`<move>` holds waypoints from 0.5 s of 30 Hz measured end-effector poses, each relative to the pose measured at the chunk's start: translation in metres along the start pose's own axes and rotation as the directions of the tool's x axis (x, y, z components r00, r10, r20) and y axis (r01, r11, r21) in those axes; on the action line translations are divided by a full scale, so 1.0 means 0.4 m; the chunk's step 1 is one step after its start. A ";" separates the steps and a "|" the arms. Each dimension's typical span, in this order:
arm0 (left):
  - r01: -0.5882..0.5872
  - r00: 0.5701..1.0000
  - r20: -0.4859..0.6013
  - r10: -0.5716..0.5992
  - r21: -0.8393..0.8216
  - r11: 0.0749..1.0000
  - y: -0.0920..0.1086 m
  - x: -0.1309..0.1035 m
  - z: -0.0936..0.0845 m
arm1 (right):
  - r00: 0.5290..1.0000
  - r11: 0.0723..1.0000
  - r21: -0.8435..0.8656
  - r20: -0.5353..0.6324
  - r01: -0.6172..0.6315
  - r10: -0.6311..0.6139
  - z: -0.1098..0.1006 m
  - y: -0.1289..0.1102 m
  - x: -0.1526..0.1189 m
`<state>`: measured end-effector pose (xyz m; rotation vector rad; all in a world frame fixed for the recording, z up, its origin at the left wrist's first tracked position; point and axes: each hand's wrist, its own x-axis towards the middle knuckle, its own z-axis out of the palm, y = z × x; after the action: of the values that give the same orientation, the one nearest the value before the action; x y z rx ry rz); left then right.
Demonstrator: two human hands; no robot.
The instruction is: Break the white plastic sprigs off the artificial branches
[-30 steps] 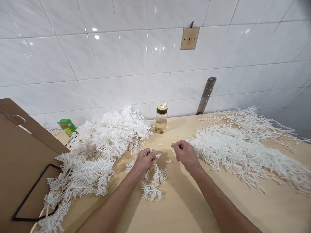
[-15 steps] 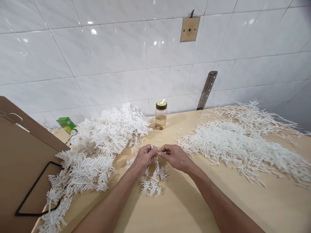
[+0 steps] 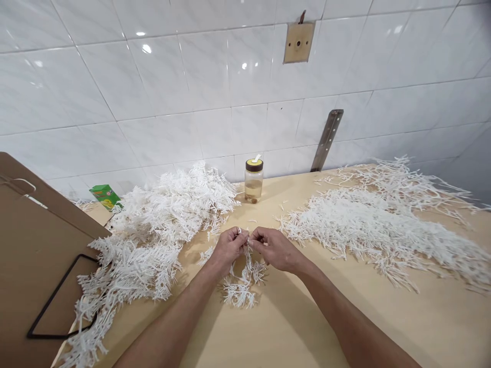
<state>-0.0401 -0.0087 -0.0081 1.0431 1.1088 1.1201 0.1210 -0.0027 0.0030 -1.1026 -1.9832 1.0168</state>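
Above the middle of the table my left hand is closed in a pinch on a white branching strand, whose frayed, twig-like end hangs down onto the wood. My right hand is also closed, thumb and forefinger pinching the same strand right beside the left fingertips. The bit between the fingertips is small and mostly hidden. To the left of my hands lies a tall heap of similar white branching strands. On the right side a flatter pile of white strands spreads out.
Behind my hands stands a clear jar with a dark-rimmed yellow lid and liquid inside. A green box leans at the back left. A brown cardboard panel stands at the left edge. A metal strip rests against the tiled wall.
Both hands stay in nearly the same place, still pinching the strand. The right-hand fingers have curled slightly more. The view has shifted very slightly.
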 end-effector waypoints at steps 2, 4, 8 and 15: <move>-0.026 0.994 -0.103 0.027 0.019 1.000 -0.005 0.009 -0.006 | 0.996 0.995 -0.030 0.009 0.094 -0.093 0.009 -0.014 -0.006; -0.025 0.983 -0.182 0.032 0.041 0.999 -0.006 0.017 -0.015 | 0.987 0.986 -0.043 0.028 0.161 -0.160 0.014 -0.029 -0.009; -0.027 0.996 -0.087 0.028 0.006 1.000 0.002 0.019 -0.022 | 0.993 0.994 -0.079 -0.094 0.069 -0.076 -0.006 -0.018 -0.002; -0.020 1.000 0.012 0.020 -0.021 1.000 0.006 0.011 -0.015 | 0.889 0.905 -0.348 -0.453 -0.246 0.068 -0.077 0.072 0.015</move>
<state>-0.0461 -0.0037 -0.0072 1.0457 1.0769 1.1377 0.1546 0.0224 -0.0054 -1.5809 -1.7841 0.3859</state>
